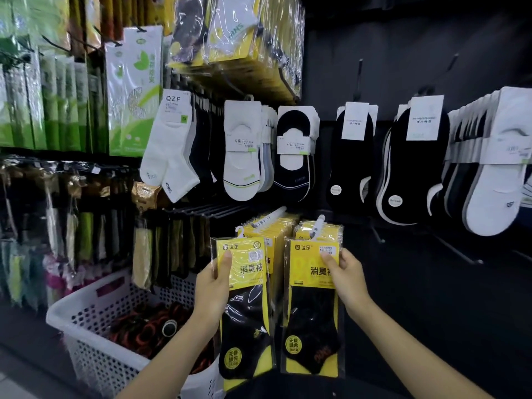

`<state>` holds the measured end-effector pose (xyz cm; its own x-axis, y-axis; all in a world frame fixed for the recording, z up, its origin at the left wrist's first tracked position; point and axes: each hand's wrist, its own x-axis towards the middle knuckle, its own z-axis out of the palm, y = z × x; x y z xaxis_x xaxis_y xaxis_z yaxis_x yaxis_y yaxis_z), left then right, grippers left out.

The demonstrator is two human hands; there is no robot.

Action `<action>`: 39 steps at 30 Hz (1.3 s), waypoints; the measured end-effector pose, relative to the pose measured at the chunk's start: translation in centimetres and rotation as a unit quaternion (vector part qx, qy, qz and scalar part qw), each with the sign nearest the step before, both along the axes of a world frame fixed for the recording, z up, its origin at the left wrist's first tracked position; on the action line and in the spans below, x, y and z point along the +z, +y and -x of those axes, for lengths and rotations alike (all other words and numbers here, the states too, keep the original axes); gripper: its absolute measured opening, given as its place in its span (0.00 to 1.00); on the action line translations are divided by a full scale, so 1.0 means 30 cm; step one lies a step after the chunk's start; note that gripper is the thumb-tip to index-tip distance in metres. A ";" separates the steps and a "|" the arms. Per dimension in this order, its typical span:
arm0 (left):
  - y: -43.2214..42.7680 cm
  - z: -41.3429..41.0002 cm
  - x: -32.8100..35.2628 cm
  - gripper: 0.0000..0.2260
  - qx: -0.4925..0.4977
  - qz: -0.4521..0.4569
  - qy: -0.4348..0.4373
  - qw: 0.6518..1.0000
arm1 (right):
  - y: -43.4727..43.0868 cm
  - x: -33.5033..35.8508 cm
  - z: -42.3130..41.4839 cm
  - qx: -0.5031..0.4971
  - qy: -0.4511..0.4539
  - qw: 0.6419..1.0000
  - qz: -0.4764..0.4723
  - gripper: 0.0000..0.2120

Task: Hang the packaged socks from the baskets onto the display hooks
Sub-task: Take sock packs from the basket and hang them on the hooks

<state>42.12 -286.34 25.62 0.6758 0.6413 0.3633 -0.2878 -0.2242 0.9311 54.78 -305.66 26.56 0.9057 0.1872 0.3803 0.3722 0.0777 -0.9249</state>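
Now I have one yellow pack in each hand: my left hand (214, 283) pinches the left sock pack (247, 321) by its edge, thumb flat on the card, and my right hand (347, 279) pinches the right sock pack (312, 321) near its top corner. Just above and beyond the left thumb, the left display hook (269, 216) carries matching packs; the right display hook (319, 223) sits just above my right fingers. The left pack's white hanger loop (239, 231) looks not yet threaded. I would level that loop with the hook tip, then slide it straight back. A white basket (100, 370) sits below-left of my left wrist.
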 end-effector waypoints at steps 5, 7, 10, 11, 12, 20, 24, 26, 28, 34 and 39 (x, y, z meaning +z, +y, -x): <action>-0.006 -0.007 -0.008 0.12 0.001 0.000 -0.001 1.000 | -0.009 -0.017 -0.013 0.006 0.019 1.000 -0.004 0.05; -0.008 -0.009 -0.012 0.12 0.000 -0.003 0.005 1.000 | -0.010 -0.019 -0.025 0.005 0.038 0.999 0.005 0.04; -0.004 -0.010 -0.018 0.12 -0.002 -0.010 0.016 1.000 | -0.002 -0.020 -0.058 -0.029 0.028 0.999 0.034 0.05; -0.001 -0.009 -0.018 0.12 -0.001 -0.008 0.016 1.000 | 0.002 -0.021 -0.071 -0.040 0.030 0.998 0.034 0.04; 0.002 -0.010 -0.018 0.12 -0.001 -0.004 0.015 1.000 | 0.004 -0.024 -0.085 -0.048 0.039 0.998 0.032 0.04; 0.007 -0.005 -0.024 0.12 -0.007 -0.010 0.019 1.000 | -0.062 -0.125 -0.142 -0.136 0.117 0.980 0.081 0.12; -0.010 -0.013 -0.039 0.11 -0.019 -0.008 0.031 0.999 | -0.087 -0.147 -0.088 -0.106 0.104 0.988 0.038 0.08; -0.031 -0.031 -0.045 0.11 -0.035 0.003 0.037 0.999 | -0.075 -0.122 -0.042 -0.056 0.082 0.995 0.032 0.08; -0.063 -0.050 -0.047 0.11 -0.056 0.017 0.046 0.997 | -0.054 -0.088 0.009 0.003 0.071 0.997 0.043 0.10; -0.189 -0.099 -0.022 0.12 -0.144 0.011 0.052 0.988 | -0.011 -0.037 0.105 0.125 0.076 0.988 0.039 0.11; -0.228 -0.114 -0.014 0.11 -0.193 -0.011 0.072 0.979 | -0.057 -0.057 0.099 0.073 0.070 0.994 -0.052 0.08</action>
<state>45.53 -293.19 25.21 0.9110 0.3220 0.2577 -0.2213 -0.1456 0.9643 51.82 -307.36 24.85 0.9173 0.2863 0.2767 0.2188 0.2182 -0.9511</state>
